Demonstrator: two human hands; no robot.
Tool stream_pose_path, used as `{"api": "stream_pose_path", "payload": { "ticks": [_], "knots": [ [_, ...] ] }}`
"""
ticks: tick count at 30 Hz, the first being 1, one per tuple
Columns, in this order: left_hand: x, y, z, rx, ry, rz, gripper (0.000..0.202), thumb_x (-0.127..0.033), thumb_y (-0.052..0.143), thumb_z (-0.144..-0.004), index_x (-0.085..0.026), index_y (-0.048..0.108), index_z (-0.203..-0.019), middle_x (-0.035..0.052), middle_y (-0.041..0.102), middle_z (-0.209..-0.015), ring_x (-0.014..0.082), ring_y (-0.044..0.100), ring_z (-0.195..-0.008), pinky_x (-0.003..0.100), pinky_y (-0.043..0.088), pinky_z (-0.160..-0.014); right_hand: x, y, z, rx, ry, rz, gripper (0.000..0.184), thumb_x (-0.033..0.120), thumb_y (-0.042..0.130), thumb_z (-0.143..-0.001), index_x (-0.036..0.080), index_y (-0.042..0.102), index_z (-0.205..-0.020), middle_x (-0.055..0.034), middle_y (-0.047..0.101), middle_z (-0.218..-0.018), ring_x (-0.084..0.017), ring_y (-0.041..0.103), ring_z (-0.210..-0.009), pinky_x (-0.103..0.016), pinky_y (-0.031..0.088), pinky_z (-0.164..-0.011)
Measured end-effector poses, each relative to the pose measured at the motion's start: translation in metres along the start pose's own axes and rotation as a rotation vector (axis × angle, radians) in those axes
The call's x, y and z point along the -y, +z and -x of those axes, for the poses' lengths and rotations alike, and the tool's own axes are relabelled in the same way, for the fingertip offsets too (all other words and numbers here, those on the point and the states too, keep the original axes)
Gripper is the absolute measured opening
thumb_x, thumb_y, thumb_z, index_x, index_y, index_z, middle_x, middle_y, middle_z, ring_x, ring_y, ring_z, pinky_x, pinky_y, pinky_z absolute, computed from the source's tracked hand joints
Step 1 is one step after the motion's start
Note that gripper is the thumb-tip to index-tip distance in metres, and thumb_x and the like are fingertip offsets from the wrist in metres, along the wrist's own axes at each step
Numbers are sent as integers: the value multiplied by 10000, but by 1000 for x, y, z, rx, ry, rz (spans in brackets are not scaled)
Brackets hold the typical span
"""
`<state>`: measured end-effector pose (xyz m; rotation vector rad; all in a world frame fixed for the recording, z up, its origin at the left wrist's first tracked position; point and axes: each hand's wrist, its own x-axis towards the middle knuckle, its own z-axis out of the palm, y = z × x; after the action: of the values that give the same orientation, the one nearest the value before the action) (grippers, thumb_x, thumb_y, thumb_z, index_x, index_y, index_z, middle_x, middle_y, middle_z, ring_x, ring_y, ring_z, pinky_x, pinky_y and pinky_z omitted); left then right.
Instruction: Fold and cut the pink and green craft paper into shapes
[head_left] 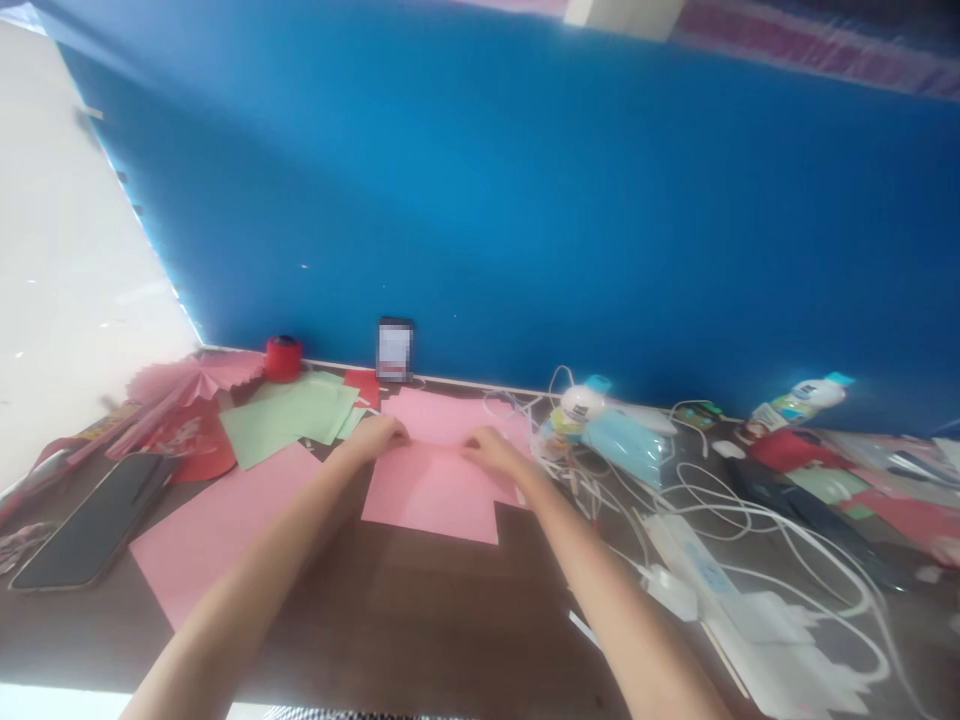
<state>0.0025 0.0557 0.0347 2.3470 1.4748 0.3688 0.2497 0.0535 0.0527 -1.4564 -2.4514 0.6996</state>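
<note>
A pink paper sheet lies on the dark wooden table in front of me. My left hand rests with curled fingers on its far left edge, pinching the paper. My right hand presses on the far edge a little to the right, fingers bent onto the sheet. Both forearms reach in from the bottom of the view. A second, larger pink sheet lies to the left, partly under my left arm.
Green sheets, red paper and a pink folded fan lie at the left, with a red tape roll and a dark phone. Another phone leans on the blue wall. White cables, a power strip and bottles crowd the right.
</note>
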Motion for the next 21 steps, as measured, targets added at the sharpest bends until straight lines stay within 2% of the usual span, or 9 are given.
{"api": "stream_pose_path", "payload": {
  "ticks": [2, 5, 9, 12, 17, 21],
  "knots": [
    [8, 12, 0, -42, 10, -55, 251, -303, 454, -813, -219, 688, -849, 61, 664, -879, 190, 597, -789, 269, 417, -691, -7, 14, -4, -80, -75, 27, 177, 158, 475, -783, 133, 636, -715, -34, 633, -735, -138, 551, -668, -233, 389, -624],
    [17, 19, 4, -97, 98, -191, 286, -244, 389, -849, -219, 661, -933, 74, 631, -882, 184, 578, -811, 274, 418, -709, -14, 23, -5, -162, -121, 89, 176, 147, 459, -822, 148, 636, -814, -68, 640, -869, -161, 574, -823, -253, 394, -740],
    [22, 20, 7, -80, 217, -312, 286, -140, 385, -835, -191, 645, -944, 87, 610, -839, 193, 550, -848, 301, 415, -750, -22, 26, -5, -166, -110, 222, 162, 155, 465, -843, 151, 625, -816, -76, 632, -869, -171, 576, -847, -265, 400, -766],
    [22, 22, 8, -99, 219, -349, 334, -77, 351, -825, -170, 610, -1014, 101, 590, -928, 193, 542, -845, 307, 416, -746, -30, 28, -5, -180, -176, 252, 195, 126, 433, -857, 156, 620, -906, -78, 628, -928, -168, 567, -896, -275, 401, -808],
    [23, 26, 9, -97, 193, -422, 311, -113, 344, -851, -166, 577, -1051, 92, 557, -925, 188, 529, -823, 296, 420, -712, -40, 32, 1, -178, -202, 369, 259, 50, 402, -836, 159, 618, -929, -71, 632, -933, -181, 556, -911, -309, 409, -830],
    [26, 25, 8, -45, 270, -497, 304, -88, 331, -849, -151, 564, -1034, 101, 545, -918, 190, 519, -842, 299, 426, -712, -42, 36, 3, -168, -262, 507, 272, 5, 404, -805, 131, 600, -945, -90, 615, -932, -198, 537, -908, -329, 416, -824]
  ]
}}
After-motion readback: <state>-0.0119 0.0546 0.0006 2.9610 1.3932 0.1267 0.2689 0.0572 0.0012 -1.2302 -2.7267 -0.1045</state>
